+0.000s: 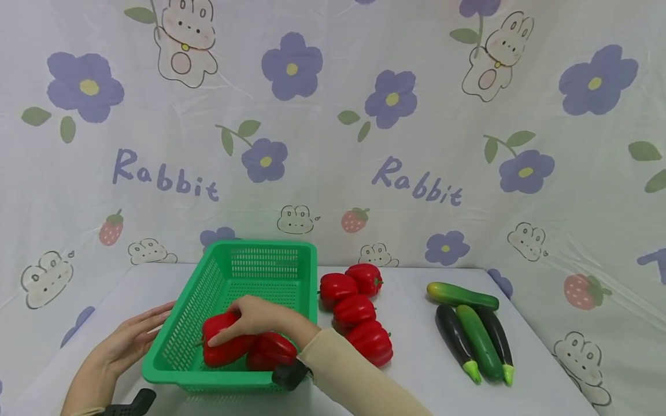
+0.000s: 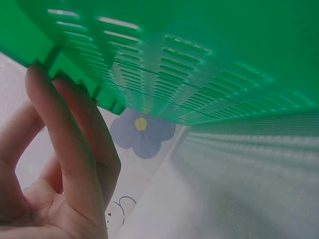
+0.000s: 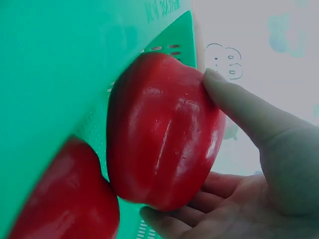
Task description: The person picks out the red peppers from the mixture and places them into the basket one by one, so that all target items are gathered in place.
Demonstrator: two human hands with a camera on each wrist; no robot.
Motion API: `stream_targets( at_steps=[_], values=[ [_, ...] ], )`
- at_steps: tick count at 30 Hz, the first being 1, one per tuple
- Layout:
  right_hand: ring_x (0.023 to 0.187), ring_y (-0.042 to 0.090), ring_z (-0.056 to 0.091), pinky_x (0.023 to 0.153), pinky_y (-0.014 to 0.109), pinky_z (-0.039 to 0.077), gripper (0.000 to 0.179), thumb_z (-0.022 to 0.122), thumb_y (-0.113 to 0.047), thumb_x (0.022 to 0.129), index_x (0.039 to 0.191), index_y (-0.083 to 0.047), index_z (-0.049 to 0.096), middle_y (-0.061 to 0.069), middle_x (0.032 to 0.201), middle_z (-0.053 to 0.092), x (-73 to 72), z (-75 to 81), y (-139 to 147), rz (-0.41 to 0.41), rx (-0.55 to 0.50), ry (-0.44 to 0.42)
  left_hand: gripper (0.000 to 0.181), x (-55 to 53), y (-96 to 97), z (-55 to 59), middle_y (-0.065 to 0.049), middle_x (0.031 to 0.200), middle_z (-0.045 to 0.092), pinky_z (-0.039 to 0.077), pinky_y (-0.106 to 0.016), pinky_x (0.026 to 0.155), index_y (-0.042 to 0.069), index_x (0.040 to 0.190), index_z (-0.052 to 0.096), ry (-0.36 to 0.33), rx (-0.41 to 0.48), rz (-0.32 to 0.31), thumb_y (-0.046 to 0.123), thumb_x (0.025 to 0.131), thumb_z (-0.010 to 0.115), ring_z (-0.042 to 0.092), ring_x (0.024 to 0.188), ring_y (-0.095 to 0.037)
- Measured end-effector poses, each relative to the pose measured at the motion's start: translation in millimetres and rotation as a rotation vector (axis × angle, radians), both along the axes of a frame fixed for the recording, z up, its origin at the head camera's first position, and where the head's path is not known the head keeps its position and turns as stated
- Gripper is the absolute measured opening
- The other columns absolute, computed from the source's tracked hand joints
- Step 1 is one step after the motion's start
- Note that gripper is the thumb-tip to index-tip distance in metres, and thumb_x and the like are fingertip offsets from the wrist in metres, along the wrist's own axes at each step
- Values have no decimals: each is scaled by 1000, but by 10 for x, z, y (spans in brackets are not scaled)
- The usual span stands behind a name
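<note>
My right hand (image 1: 255, 318) grips a red bell pepper (image 3: 162, 134) inside the green basket (image 1: 307, 289), thumb on one side and fingers on the other. A second red bell pepper (image 1: 270, 351) lies in the basket just right of it, near the front wall. My left hand (image 1: 127, 338) is at the basket's left side, with fingers extended. In the left wrist view its fingertips (image 2: 37, 74) touch the underside of the basket's rim.
Several red bell peppers (image 1: 354, 310) lie in a group on the white table (image 1: 411, 335), right of the basket. Farther right are two dark eggplants (image 1: 455, 335) and two green cucumbers (image 1: 463, 295). A patterned curtain (image 1: 328, 115) hangs behind the table.
</note>
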State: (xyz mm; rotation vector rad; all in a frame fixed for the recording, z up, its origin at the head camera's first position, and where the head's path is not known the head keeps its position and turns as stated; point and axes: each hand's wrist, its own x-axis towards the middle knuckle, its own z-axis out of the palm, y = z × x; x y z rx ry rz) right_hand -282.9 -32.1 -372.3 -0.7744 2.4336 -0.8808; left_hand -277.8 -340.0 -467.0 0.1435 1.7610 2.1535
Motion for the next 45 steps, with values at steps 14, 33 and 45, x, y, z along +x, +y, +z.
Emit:
stream_targets(
  at_steps=[14,33,45],
  values=[
    [85,10,53,68,27,52,44,76,-41,80,112,-13,62,-5,92,61,66,-38,-103,-47,33,-24,33,8,-3,-6,22,114,67,56,-26,90,42,110,67,3,-22,12,22,106,42,65,106,-5],
    [84,11,52,67,28,51,43,70,-47,84,105,-10,62,-3,88,58,77,-115,-177,-85,118,-87,35,3,-6,-25,20,113,69,57,-26,88,41,109,69,7,-6,28,19,106,41,66,104,-6],
    [87,10,53,70,28,52,49,70,-48,84,113,-10,61,-3,95,61,73,-146,-164,-71,100,-86,35,5,-9,-17,22,115,67,56,-25,89,42,111,68,23,-13,3,20,106,41,65,106,-4]
  ],
)
